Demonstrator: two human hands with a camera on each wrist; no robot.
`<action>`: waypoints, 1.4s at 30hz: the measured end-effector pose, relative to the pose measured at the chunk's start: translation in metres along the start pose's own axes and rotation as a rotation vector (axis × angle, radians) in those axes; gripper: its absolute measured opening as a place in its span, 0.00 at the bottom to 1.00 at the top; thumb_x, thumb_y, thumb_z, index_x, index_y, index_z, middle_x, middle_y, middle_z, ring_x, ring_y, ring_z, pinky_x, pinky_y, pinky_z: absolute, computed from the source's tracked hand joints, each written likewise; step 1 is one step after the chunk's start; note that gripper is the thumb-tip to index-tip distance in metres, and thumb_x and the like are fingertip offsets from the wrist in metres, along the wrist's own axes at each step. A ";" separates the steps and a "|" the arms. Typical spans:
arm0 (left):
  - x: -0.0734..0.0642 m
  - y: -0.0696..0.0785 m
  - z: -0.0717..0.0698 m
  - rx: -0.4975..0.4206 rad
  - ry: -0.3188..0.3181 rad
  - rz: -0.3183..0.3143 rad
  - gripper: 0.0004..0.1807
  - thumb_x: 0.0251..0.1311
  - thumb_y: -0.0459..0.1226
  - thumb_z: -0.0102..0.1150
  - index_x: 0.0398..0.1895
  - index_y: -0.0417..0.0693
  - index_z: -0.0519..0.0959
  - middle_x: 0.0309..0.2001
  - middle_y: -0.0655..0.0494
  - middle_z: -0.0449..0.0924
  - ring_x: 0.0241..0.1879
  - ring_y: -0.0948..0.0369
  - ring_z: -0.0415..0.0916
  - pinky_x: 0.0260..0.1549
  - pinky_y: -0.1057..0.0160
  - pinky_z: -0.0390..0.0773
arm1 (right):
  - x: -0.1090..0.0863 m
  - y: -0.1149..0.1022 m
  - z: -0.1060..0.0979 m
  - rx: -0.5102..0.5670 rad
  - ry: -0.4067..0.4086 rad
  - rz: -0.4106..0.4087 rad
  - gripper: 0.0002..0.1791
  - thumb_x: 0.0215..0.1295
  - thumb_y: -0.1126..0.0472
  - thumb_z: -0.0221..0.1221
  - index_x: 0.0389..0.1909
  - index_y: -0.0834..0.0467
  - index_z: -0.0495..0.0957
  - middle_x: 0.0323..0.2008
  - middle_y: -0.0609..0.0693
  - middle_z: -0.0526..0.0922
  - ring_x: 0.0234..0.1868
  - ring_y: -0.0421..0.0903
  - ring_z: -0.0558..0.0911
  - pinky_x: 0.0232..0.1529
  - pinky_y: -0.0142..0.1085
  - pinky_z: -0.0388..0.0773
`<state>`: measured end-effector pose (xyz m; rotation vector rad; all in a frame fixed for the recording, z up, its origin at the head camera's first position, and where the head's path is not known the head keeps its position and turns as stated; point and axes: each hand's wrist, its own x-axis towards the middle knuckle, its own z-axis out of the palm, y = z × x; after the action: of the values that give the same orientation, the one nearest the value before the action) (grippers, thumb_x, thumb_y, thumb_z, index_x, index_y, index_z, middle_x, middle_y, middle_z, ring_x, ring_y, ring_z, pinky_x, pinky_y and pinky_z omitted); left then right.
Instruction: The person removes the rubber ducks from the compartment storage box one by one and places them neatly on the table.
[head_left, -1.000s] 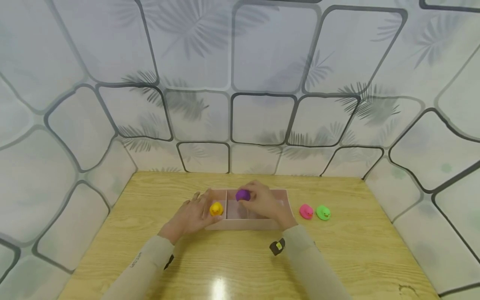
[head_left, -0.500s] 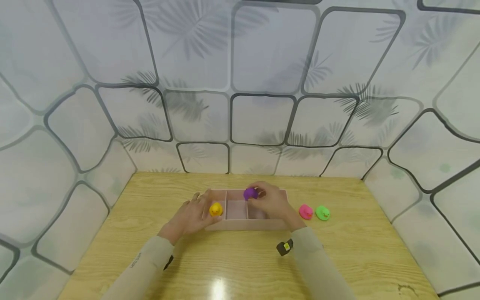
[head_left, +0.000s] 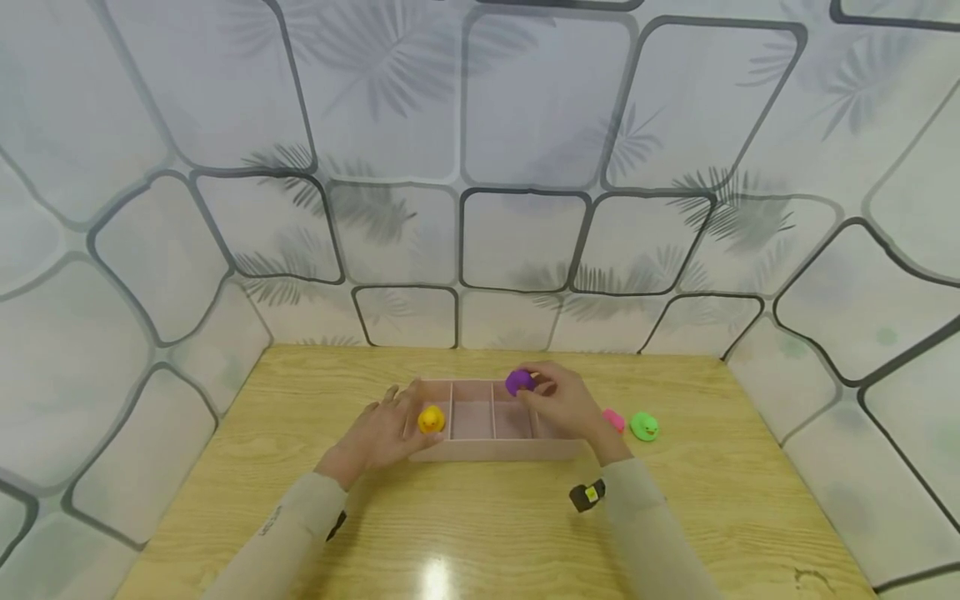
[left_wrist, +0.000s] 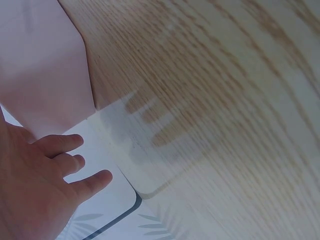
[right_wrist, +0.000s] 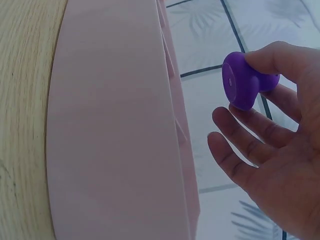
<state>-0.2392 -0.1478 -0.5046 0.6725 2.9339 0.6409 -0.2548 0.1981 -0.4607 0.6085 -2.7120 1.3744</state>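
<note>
My right hand (head_left: 558, 402) pinches a purple rubber duck (right_wrist: 241, 80) between thumb and fingers, above the pink divided box (head_left: 491, 451). In the right wrist view the duck's flat base faces the camera, and the other fingers spread below it. My left hand (head_left: 378, 429) rests at the box's left end, its thumb along the front rim. Extended fingers of that hand show beside the box wall (left_wrist: 45, 65) in the left wrist view. A yellow rubber duck (head_left: 431, 419) sits in the leftmost compartment, close to the left thumb.
Right of the box, a green rubber duck (head_left: 644, 427) stands on the wooden table (head_left: 480, 525). A pink rubber duck (head_left: 614, 419) beside it is partly hidden by the right wrist. A patterned wall covering (head_left: 525, 242) rises behind the table.
My right hand has moved right with the purple duck, from over the second compartment to over the third, and now partly covers the pink duck. The left hand has stayed put.
</note>
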 end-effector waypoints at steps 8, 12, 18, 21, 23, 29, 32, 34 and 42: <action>0.000 -0.002 0.001 -0.010 -0.006 -0.009 0.60 0.66 0.75 0.48 0.87 0.47 0.46 0.83 0.45 0.58 0.80 0.33 0.55 0.70 0.27 0.65 | -0.006 0.016 -0.014 -0.009 0.053 -0.032 0.23 0.65 0.63 0.68 0.61 0.60 0.83 0.54 0.58 0.88 0.47 0.52 0.87 0.49 0.42 0.86; 0.000 -0.001 0.001 -0.017 -0.005 -0.010 0.60 0.66 0.75 0.49 0.87 0.46 0.46 0.83 0.45 0.58 0.80 0.33 0.54 0.70 0.26 0.64 | -0.011 0.025 -0.022 -0.024 0.073 0.007 0.23 0.65 0.62 0.68 0.61 0.58 0.83 0.52 0.57 0.88 0.46 0.47 0.85 0.47 0.37 0.84; 0.000 -0.002 0.002 -0.002 0.003 -0.002 0.59 0.66 0.74 0.50 0.87 0.47 0.48 0.83 0.45 0.57 0.80 0.33 0.56 0.69 0.27 0.66 | -0.020 0.034 -0.036 -0.038 0.102 0.038 0.23 0.66 0.63 0.68 0.62 0.59 0.81 0.52 0.60 0.88 0.50 0.51 0.85 0.44 0.31 0.83; 0.000 -0.002 0.003 0.010 0.007 0.001 0.59 0.66 0.74 0.50 0.87 0.46 0.48 0.83 0.44 0.58 0.79 0.32 0.57 0.68 0.27 0.68 | -0.024 0.038 -0.043 -0.047 0.116 0.056 0.23 0.66 0.65 0.68 0.62 0.60 0.81 0.52 0.60 0.88 0.51 0.53 0.85 0.43 0.30 0.83; 0.000 -0.002 0.003 0.012 0.008 -0.001 0.59 0.66 0.74 0.50 0.87 0.45 0.48 0.83 0.44 0.58 0.79 0.32 0.57 0.68 0.28 0.68 | -0.027 0.039 -0.048 -0.058 0.124 0.063 0.22 0.66 0.66 0.67 0.61 0.60 0.81 0.52 0.60 0.88 0.51 0.52 0.85 0.43 0.29 0.82; 0.000 -0.001 0.002 0.005 0.010 0.002 0.59 0.66 0.74 0.50 0.87 0.47 0.47 0.83 0.44 0.58 0.79 0.33 0.57 0.68 0.27 0.68 | -0.035 0.045 -0.063 -0.074 0.156 0.097 0.22 0.66 0.66 0.67 0.62 0.60 0.82 0.52 0.61 0.88 0.52 0.53 0.85 0.44 0.29 0.81; 0.001 -0.001 0.002 0.007 0.011 0.003 0.59 0.66 0.73 0.50 0.87 0.46 0.47 0.83 0.44 0.58 0.79 0.33 0.57 0.68 0.27 0.68 | -0.040 0.049 -0.070 -0.082 0.166 0.109 0.22 0.67 0.65 0.68 0.62 0.60 0.82 0.52 0.61 0.88 0.52 0.55 0.85 0.43 0.29 0.81; 0.001 -0.001 0.002 0.006 0.008 -0.002 0.59 0.66 0.74 0.50 0.87 0.46 0.47 0.83 0.45 0.58 0.79 0.33 0.57 0.68 0.27 0.68 | -0.044 0.051 -0.075 -0.087 0.173 0.115 0.22 0.68 0.64 0.68 0.62 0.60 0.81 0.52 0.61 0.88 0.53 0.56 0.85 0.43 0.28 0.81; -0.001 0.000 0.000 0.003 0.008 -0.001 0.60 0.66 0.74 0.49 0.87 0.45 0.47 0.82 0.43 0.58 0.79 0.32 0.57 0.68 0.27 0.68 | -0.058 0.062 -0.091 -0.112 0.200 0.133 0.22 0.70 0.62 0.68 0.63 0.60 0.80 0.54 0.62 0.88 0.53 0.54 0.85 0.44 0.28 0.81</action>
<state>-0.2380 -0.1479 -0.5045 0.6707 2.9426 0.6406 -0.2359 0.3212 -0.4658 0.2708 -2.6849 1.2243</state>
